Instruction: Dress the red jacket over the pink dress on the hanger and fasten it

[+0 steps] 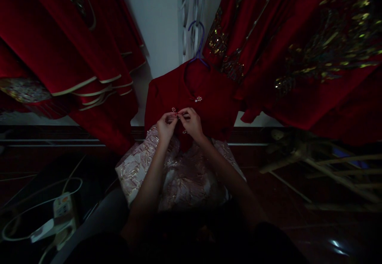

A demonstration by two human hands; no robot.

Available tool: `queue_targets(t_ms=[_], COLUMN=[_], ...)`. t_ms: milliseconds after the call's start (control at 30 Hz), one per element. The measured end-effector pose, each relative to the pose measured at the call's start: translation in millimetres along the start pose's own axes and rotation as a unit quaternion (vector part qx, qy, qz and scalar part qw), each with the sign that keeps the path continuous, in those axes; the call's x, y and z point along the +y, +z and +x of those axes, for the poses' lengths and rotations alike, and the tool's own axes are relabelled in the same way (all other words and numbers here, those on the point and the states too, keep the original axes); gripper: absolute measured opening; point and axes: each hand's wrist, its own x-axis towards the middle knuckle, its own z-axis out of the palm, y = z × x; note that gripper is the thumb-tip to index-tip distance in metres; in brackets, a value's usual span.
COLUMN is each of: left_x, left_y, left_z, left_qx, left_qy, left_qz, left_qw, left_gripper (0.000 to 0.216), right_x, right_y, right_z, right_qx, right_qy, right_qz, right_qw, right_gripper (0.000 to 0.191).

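A red jacket (167,85) hangs in front of me from a purple hanger (197,51). Jewelled flower-shaped fastenings sit on its front, one fastening (198,99) near the neckline and another (184,131) lower down. My left hand (167,124) pinches the jacket's front, thumb and fingertips together. Fingertip to fingertip with it, my right hand (191,121) pinches the same spot. Whatever small piece lies between the fingers is mostly hidden. Below the jacket spreads a pale pink brocade skirt (191,180) with shiny metallic pattern, under my forearms.
Red garments with pale piping (89,49) hang at the left. Red garments with gold sequins (328,53) hang at the right. A white power strip (64,212) with loose cables lies at lower left. Bamboo-like furniture (334,172) stands at the right.
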Motion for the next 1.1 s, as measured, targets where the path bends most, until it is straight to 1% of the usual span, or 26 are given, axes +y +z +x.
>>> queue_targets(t_ms=[100, 167, 267, 400, 433, 500, 567, 667, 767, 933, 1100], left_x=[1.8, 0.7, -4.2, -13.1, -14.9, -17.2, -17.9, -17.4, -16.1, -11.2, -7.5], left_y=[0.1, 1.2, 2.3, 0.4, -0.1, -0.5, 0.5, 2.8, 3.7, 2.8, 1.0], left_z=[-2.3, -3.1, -1.7, 1.9, 2.5, 2.8, 2.7, 2.8, 3.2, 1.4, -1.1], left_qx=[0.001, 0.002, 0.010, 0.049, 0.049, 0.028, 0.012, 0.018, 0.014, 0.002, 0.009], left_qy=[0.027, 0.034, 0.045, 0.066, 0.069, 0.073, 0.073, 0.065, 0.040, 0.025, 0.013], left_qz=[0.041, 0.046, 0.030, 0.046, 0.046, 0.025, -0.005, -0.032, -0.045, -0.036, -0.013], left_qw=[0.999, 0.998, 0.998, 0.996, 0.995, 0.997, 0.997, 0.997, 0.998, 0.999, 1.000], left_gripper=[0.015, 0.012, 0.019, 0.025, 0.026, 0.029, 0.026, 0.019, 0.020, 0.025, 0.025], right_x=[-0.4, -0.9, -0.4, 3.1, 4.0, 5.1, 5.3, 4.2, 2.6, -1.9, -4.6], right_y=[-0.5, -0.5, -0.3, -0.3, -0.4, -0.6, -0.4, 0.8, 2.7, 4.6, 4.7], right_z=[-0.9, -0.4, 1.6, 2.4, 2.1, 1.6, 1.5, 2.5, 3.7, 4.5, 5.3], right_qx=[-0.003, -0.005, -0.004, -0.010, -0.011, -0.012, -0.015, -0.018, -0.013, 0.002, 0.001], right_qy=[0.002, 0.000, -0.013, -0.016, -0.014, -0.017, -0.023, -0.022, -0.015, -0.011, -0.003], right_qz=[-0.008, -0.014, -0.018, -0.020, -0.020, -0.017, -0.014, -0.015, -0.019, -0.017, -0.028], right_qw=[1.000, 1.000, 1.000, 1.000, 1.000, 1.000, 1.000, 0.999, 1.000, 1.000, 1.000], right_gripper=[0.010, 0.010, 0.009, 0.010, 0.010, 0.010, 0.010, 0.011, 0.011, 0.010, 0.007])
